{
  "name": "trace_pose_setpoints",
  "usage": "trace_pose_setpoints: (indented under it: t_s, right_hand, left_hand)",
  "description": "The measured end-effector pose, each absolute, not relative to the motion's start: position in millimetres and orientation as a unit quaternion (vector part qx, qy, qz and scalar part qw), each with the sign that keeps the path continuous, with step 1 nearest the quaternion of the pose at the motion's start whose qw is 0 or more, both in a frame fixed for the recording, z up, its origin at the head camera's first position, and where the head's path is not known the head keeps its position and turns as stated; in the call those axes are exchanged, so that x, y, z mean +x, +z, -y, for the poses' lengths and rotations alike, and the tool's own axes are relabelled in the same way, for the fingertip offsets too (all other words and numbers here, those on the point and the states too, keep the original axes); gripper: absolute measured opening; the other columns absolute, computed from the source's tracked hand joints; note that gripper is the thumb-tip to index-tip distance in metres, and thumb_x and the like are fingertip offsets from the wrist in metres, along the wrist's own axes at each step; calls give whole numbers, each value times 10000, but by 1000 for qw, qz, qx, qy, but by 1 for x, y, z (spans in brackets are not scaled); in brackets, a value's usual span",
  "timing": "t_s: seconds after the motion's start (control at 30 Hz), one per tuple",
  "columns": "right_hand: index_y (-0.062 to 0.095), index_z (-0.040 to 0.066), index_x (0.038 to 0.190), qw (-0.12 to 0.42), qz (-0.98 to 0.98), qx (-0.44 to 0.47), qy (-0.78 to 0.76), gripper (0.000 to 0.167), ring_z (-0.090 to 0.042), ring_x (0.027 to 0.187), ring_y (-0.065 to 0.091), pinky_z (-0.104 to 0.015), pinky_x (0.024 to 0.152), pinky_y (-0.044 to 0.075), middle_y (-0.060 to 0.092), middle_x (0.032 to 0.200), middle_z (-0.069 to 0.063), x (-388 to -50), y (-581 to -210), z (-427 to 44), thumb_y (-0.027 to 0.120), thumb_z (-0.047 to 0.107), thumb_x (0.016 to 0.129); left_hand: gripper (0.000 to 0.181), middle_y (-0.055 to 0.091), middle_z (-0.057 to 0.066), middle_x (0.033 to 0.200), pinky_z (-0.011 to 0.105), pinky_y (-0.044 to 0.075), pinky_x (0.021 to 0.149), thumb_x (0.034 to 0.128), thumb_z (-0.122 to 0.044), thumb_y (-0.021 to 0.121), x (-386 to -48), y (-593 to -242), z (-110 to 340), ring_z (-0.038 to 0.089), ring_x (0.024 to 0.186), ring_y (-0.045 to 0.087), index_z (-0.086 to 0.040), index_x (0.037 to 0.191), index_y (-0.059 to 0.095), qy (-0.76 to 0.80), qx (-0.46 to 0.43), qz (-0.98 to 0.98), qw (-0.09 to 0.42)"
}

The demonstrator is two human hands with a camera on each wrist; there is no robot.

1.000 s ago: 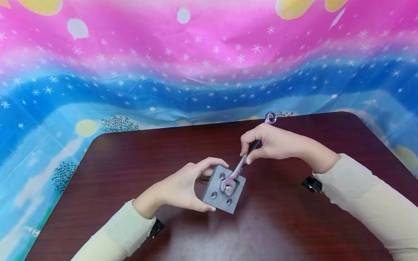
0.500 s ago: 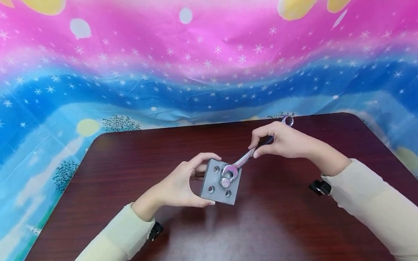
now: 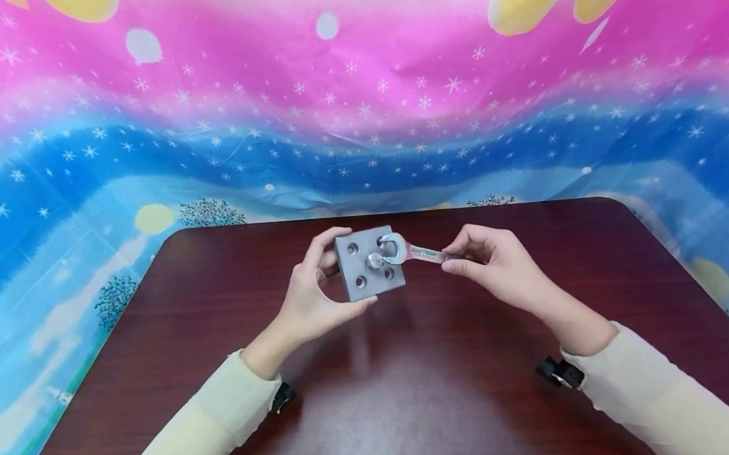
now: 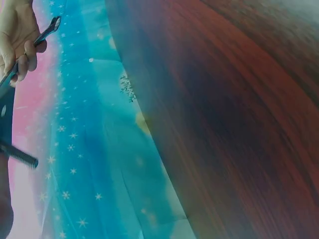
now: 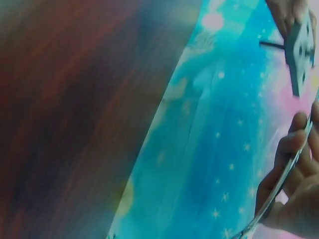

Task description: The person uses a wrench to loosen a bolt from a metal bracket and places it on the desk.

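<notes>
Metal plate [image 3: 358, 265] is held above table [image 3: 472, 387] by left hand [image 3: 306, 296], fingers curled round its edges; wrench [image 3: 424, 254] is pinched by right hand [image 3: 504, 265], open end at bolt [image 3: 375, 260], seating unclear. Plate likely heavy, rigid, slick; best gripped by opposite edges.

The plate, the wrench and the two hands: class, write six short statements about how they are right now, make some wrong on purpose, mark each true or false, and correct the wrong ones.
1. The left hand grips a grey plate. True.
2. The right hand holds a wrench. True.
3. The wrench's open end points away from the plate. False: it points toward the plate.
4. Nothing is set in the middle of the plate. False: a bolt stands there.
5. In the left wrist view, a threaded shank shows. True.
6. The plate lies flat, untouched. False: it is held tilted above the table.
</notes>
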State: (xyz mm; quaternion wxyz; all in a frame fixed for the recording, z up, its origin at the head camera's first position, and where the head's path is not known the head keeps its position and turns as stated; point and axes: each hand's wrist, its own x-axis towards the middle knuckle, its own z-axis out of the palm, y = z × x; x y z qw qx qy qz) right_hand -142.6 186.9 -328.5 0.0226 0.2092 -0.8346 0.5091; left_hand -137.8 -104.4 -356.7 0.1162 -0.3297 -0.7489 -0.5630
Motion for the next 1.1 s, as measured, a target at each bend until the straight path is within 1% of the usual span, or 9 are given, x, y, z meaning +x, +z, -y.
trace_pose_setpoints:
  t_s: [0.1, 0.2, 0.37, 0.43, 0.63, 0.7, 0.77, 0.87, 1.1]
  right_hand:
    - [690, 18, 953, 33, 828, 185, 528, 108, -85, 648, 607, -224, 548, 474, 722, 809, 9, -137, -332, -180, 739, 11, 857]
    - [686, 20, 958, 34, 824, 171, 539, 114, -82, 633, 590, -228, 542, 475, 721, 809, -16, -134, -334, -172, 742, 26, 860]
    - [671, 15, 968, 21, 820, 150, 552, 110, -76, 619, 579, -238, 519, 467, 717, 788, 47, -132, -335, -164, 726, 27, 873]
    - [668, 11, 971, 16, 819, 144, 556, 111, -73, 617, 579, -239, 513, 463, 721, 789, 42, -131, -336, -162, 721, 21, 875]
    - [665, 14, 975, 15, 819, 136, 557, 109, -78, 630, 603, -240, 531, 474, 727, 865, -165, -132, -338, -155, 717, 25, 880]
    - [664, 17, 980, 12, 817, 133, 560, 110, -83, 632, 606, -246, 533, 481, 723, 879, -192, -132, -338, -153, 716, 31, 883]
    - [666, 15, 982, 10, 814, 129, 566, 113, -86, 633, 609, -249, 532, 485, 722, 886, -205, -133, -338, -152, 717, 30, 882]
    - [672, 13, 975, 9, 813, 129, 568, 111, -83, 637, 619, -246, 537, 492, 730, 896, -197, -134, -338, -152, 721, 24, 876]
    - [686, -6, 933, 2, 821, 155, 550, 86, -118, 679, 662, -241, 575, 514, 738, 898, -133, -139, -339, -161, 730, 4, 860]
  left_hand:
    - [937, 734, 142, 1086, 276, 592, 858, 661, 45, 876, -139, -357, 101, 188, 955, 709, -59, 1436, 360, -569, -311, 744, 161]
    - [936, 738, 144, 1077, 257, 585, 868, 657, 47, 876, -139, -356, 97, 192, 936, 715, -55, 1434, 365, -570, -298, 740, 196]
    - [931, 743, 147, 1064, 246, 584, 863, 653, 38, 877, -140, -359, 90, 189, 909, 724, -62, 1429, 372, -565, -289, 738, 229]
    - [924, 741, 152, 1071, 243, 583, 859, 651, 39, 877, -140, -360, 88, 195, 917, 724, -54, 1421, 375, -565, -287, 736, 239]
    - [906, 741, 140, 1081, 212, 578, 824, 657, 9, 883, -138, -359, 83, 208, 897, 723, -44, 1411, 384, -559, -269, 735, 274]
    - [910, 743, 133, 1076, 203, 576, 806, 657, -7, 889, -138, -358, 82, 203, 877, 722, -52, 1414, 385, -556, -263, 736, 283]
    - [912, 742, 134, 1080, 208, 578, 810, 658, -10, 890, -137, -356, 81, 206, 876, 724, -53, 1415, 384, -558, -262, 735, 283]
    - [917, 737, 144, 1097, 227, 582, 835, 658, 13, 885, -136, -354, 83, 209, 902, 722, -53, 1418, 377, -571, -268, 730, 263]
    - [948, 736, 138, 1086, 280, 587, 874, 662, 36, 880, -133, -353, 92, 174, 944, 708, -77, 1441, 352, -578, -288, 743, 178]
